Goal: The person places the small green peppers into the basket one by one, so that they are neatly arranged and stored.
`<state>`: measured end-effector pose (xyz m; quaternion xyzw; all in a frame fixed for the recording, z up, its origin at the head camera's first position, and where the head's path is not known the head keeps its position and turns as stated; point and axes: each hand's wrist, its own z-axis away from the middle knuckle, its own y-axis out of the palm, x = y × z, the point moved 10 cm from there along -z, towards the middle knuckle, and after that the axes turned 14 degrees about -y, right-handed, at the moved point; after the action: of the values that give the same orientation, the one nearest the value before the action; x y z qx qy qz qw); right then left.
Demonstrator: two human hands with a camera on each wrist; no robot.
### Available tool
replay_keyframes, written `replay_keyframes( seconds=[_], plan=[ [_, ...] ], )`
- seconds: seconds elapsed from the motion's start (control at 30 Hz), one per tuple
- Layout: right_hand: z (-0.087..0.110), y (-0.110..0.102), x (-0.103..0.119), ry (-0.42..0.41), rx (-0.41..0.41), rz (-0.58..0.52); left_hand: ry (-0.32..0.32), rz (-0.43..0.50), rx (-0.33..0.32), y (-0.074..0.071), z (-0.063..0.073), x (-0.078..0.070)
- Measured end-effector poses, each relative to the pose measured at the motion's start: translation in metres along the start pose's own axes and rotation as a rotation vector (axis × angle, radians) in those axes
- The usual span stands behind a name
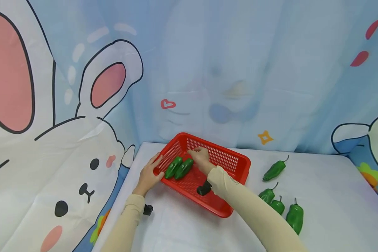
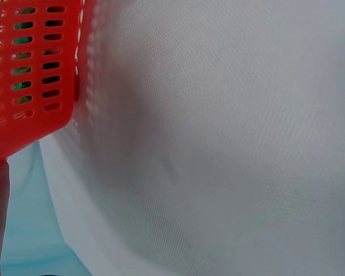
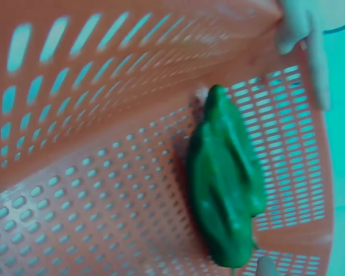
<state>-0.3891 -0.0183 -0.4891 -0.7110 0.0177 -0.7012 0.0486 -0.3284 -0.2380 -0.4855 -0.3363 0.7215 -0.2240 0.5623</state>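
Observation:
A red plastic basket with slotted walls stands at an angle on the white table. My left hand grips its left end; in the right wrist view, fingers of that hand straddle the rim. Two green peppers lie side by side in the left end of the basket, their stem ends toward the back. My right hand is inside the basket, just beyond those stem ends. Only a fingertip of it shows in the right wrist view, close to the stems; whether it pinches one is hidden.
Right of the basket, several more green peppers lie on the table: one farther back, one nearer the front, others partly behind the right sleeve. A printed curtain hangs along the table's back edge.

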Motion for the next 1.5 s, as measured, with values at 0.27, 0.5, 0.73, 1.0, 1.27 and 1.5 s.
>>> replay_keyframes(
  seconds=[0.27,0.5,0.73,1.0,1.27,1.5],
  plan=[
    [0.008,-0.005,0.024,-0.021,0.04,-0.071,0.0,0.005,0.001,-0.001,0.003,-0.003],
    [0.016,-0.019,0.041,-0.043,0.058,-0.15,0.02,0.004,-0.016,-0.002,0.005,-0.006],
    [0.019,-0.037,0.055,-0.045,0.059,-0.172,0.015,0.016,-0.01,-0.002,0.006,-0.003],
    [0.018,-0.07,0.061,-0.061,0.023,-0.154,0.043,0.021,-0.024,-0.002,0.006,-0.007],
    [0.017,-0.105,0.064,-0.071,-0.025,-0.137,0.036,0.028,-0.023,-0.004,0.007,-0.006],
    [0.016,-0.142,0.059,-0.064,-0.085,-0.115,0.036,0.018,-0.015,-0.002,0.006,-0.007]
  ],
)
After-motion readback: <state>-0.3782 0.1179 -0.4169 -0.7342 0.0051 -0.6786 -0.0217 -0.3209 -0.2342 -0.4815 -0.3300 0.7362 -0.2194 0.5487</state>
